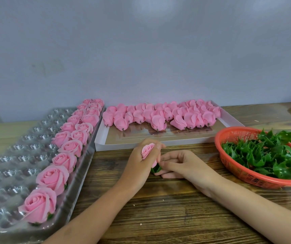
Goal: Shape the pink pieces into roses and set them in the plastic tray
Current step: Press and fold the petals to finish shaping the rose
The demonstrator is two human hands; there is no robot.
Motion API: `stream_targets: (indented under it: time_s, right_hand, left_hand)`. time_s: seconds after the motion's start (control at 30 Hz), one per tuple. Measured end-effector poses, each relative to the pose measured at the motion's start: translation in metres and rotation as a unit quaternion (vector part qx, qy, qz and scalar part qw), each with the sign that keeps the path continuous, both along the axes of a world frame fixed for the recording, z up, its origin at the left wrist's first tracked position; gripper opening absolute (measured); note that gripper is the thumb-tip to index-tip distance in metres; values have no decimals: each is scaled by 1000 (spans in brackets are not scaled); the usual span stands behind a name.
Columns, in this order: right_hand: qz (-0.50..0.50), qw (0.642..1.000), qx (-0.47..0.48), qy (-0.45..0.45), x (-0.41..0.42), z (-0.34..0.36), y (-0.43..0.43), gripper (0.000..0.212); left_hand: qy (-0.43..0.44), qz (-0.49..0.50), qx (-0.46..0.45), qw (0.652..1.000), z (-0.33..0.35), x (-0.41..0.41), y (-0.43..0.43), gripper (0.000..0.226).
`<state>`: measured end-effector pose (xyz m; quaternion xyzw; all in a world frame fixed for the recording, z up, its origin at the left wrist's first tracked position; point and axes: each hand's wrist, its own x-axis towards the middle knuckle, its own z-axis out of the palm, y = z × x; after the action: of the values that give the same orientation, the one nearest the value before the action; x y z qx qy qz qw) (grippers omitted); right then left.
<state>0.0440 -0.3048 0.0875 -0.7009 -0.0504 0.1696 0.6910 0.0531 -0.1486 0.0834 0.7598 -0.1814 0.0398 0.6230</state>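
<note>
Currently in hand: one pink rose [147,150], partly closed. The curled fingers of the left hand [139,164] wrap it above the wooden table [158,208], just in front of the white box [232,121]. Right hand [181,164]: fingertips pinch the green calyx [156,169] at the flower's base.

Stock, unshaped: pink pieces [158,115], lying in rows at the far side of the white box, short dark stems pointing toward the person.

Stock, finished: roses [53,175], two columns along the right edge of the clear plastic tray [4,173], left of the hands.

Stock, fittings: loose calyxes [264,154], heaped in a red basket [229,166], right of the hands.

Handling, by judgement: the petals look thin, soft and very light, and are likely to crease, dent or tear under pressure. There is no weight to fight.
- Hold: low, around the base and calyx, with a loose enclosing grip rather than a squeeze on the outer petals.
- Shaping: tease petal edges open with fingertips only.
- Setting down: hold by the calyx and lower into a cup beside the filled columns, calyx downward.
</note>
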Motion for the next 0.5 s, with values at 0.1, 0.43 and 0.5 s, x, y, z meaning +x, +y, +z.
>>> stream_targets:
  time_s: [0.1,0.43,0.5]
  right_hand:
    - [8,1000,6,6,0,1,-1,10]
    - [6,998,45,37,2,3,-3,12]
    - [3,998,55,40,2,3,-2,14]
  left_hand:
    - [-3,-13,7,1000,-1,-1,-1,21]
    - [20,-5,-5,1000,2,-2,-1,36]
    - [27,-8,-11,1000,2,-2,-1,37]
